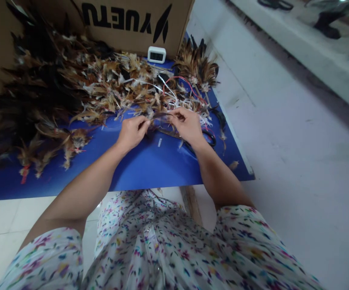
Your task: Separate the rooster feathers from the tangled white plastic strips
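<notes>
Blue mat (pixel 150 165), feather pile (pixel 71 88) behind | left hand (pixel 132 132) and right hand (pixel 187 125) each pinching ends of one dark feather (pixel 160 116) | scissors (pixel 206 139) beside right wrist.

Soft, even daylight is cast from the upper right, where the pale floor (pixel 298 133) is washed out. The feather pile (pixel 41 80) at left is lost in shadow. Edges are bent by wide-angle distortion, and slight blur is seen at corners.
</notes>
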`<state>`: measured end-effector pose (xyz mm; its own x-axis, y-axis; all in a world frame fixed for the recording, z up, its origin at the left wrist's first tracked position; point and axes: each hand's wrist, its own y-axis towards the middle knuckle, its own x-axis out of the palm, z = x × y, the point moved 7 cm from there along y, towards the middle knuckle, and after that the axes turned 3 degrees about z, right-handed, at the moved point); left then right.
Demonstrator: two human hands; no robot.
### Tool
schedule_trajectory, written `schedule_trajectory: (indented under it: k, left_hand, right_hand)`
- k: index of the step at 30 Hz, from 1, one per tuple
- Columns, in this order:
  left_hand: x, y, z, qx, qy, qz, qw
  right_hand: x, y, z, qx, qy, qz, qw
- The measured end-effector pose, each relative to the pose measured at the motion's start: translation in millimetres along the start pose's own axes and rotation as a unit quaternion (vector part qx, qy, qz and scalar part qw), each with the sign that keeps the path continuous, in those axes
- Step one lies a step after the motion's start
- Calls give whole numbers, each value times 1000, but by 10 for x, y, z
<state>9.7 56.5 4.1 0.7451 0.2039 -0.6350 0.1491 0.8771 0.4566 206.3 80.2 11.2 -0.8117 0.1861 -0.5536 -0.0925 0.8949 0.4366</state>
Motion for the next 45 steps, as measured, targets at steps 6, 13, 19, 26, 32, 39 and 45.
schedule_trajectory:
  k: [6,13,19,26,32,39,45]
  left_hand:
    - [-65,30,-183,-68,25,44,996]
    - [-92,36,-277,-105,28,59,992]
    - [-120,44,-356,-125,33,72,989]
    - [-121,41,-414,-95,28,109,989]
    - [-169,-2,-109,44,18,139,989]
    - [48,-47,53,107,2,46,993]
    - [103,-29,39,83,-20,5,996]
  right_hand:
    - [-14,53,193,3,-196,-4,981]
    - [148,79,207,-6,-249,-51,967]
    - [19,98,192,43,-117,-13,992]
    - [-44,89,120,45,20,5,999]
    - [-36,49,-10,-18,45,-47,998]
    - [35,-29,-215,-136,-16,-115,984]
    - [95,-67,-269,-175,-57,-142,973]
